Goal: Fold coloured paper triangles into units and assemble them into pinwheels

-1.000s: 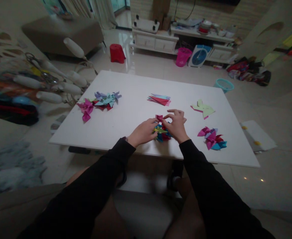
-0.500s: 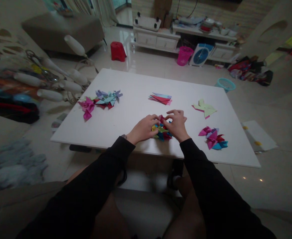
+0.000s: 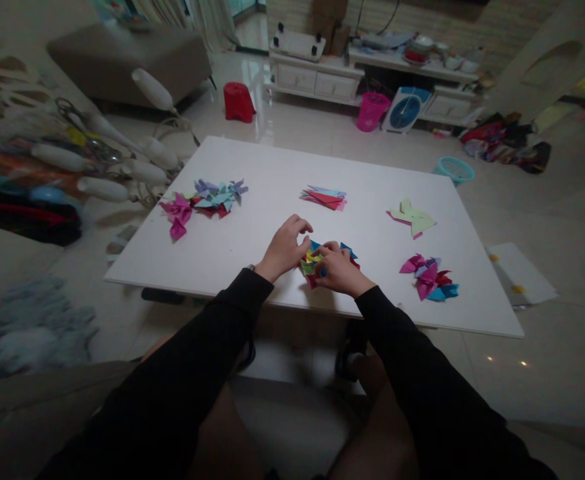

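Observation:
Near the table's front edge lies a cluster of folded paper pieces (image 3: 308, 269) in yellow, green, blue and red. My right hand (image 3: 341, 268) reaches over it from the right, fingers bent down and closed on a piece at its near side; the hand hides much of the cluster. Just left of it, my left hand (image 3: 286, 248) is raised with curved fingers, thumb and forefinger apart and nothing visible between them. Beyond both hands rests a flat stack of folded paper strips (image 3: 324, 197) in red, pink and light blue.
On the white table (image 3: 252, 167) lie a paper pile (image 3: 220, 196) at left, pale green folded paper (image 3: 413, 218) at right and a pink, purple and blue paper pile (image 3: 428, 279) nearer. A lamp (image 3: 145, 172) with several white shades stands close to the left edge.
My left hand has come off the paper cluster and moved slightly up and left. My right hand has shifted down onto the cluster's near side. The cluster now looks more spread out.

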Demonstrator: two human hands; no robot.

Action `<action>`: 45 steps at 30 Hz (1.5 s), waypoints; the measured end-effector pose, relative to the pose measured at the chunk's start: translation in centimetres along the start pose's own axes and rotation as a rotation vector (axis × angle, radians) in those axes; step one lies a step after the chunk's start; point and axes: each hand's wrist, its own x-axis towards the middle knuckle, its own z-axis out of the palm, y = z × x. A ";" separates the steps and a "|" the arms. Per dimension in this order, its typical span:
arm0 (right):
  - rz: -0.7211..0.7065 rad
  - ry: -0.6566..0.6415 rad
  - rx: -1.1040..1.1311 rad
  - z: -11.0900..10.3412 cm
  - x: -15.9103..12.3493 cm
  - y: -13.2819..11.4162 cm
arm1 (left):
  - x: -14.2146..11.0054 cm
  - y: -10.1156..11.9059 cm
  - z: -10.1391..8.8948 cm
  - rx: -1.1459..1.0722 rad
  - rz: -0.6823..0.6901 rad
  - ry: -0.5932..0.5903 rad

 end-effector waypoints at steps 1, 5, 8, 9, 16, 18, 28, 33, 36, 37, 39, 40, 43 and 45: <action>-0.003 -0.010 -0.008 0.2 0.1 -0.1 | 0.0 0.0 0.0 0.000 0.000 -0.001; 0.001 -0.042 -0.032 0.7 0.4 -0.4 | 0.1 -0.1 0.0 -0.002 0.000 0.002; 0.029 -0.044 -0.037 0.9 0.6 -0.6 | 0.2 -0.1 0.0 -0.004 -0.018 -0.009; 0.038 -0.044 -0.037 0.9 0.6 -0.7 | 0.2 -0.1 0.0 -0.006 -0.023 -0.012; 0.080 -0.045 0.070 -2.0 -0.5 1.6 | 0.1 -0.6 -0.2 -0.023 -0.019 0.012; 0.131 0.003 0.098 -3.3 -1.2 3.1 | 0.2 -0.6 -0.2 -0.025 -0.019 0.013; 0.200 -0.094 0.087 -3.1 -3.7 8.1 | 0.3 -0.3 0.1 -0.034 -0.027 0.004; 0.228 -0.187 0.033 -1.9 -3.8 8.0 | 0.3 -0.4 0.2 -0.042 -0.013 0.008; 0.230 -0.206 -0.006 -1.3 -3.5 7.8 | 0.3 -0.4 0.2 -0.044 -0.021 0.002; 0.229 -0.203 -0.017 -1.1 -3.3 7.8 | 0.3 -0.4 0.1 -0.043 -0.026 -0.001; 0.232 -0.191 -0.042 -0.7 -3.1 7.8 | 0.3 -0.4 0.1 -0.043 -0.033 -0.005; 0.238 -0.181 -0.057 -0.6 -3.0 7.8 | 0.3 -0.4 0.0 -0.042 -0.034 -0.006; 0.240 -0.145 -0.105 -0.6 -2.8 7.9 | 0.4 -0.5 -0.2 -0.042 -0.034 -0.001; 0.218 -0.117 -0.116 -1.0 -2.8 7.9 | 0.4 -0.5 -0.3 -0.045 -0.031 0.008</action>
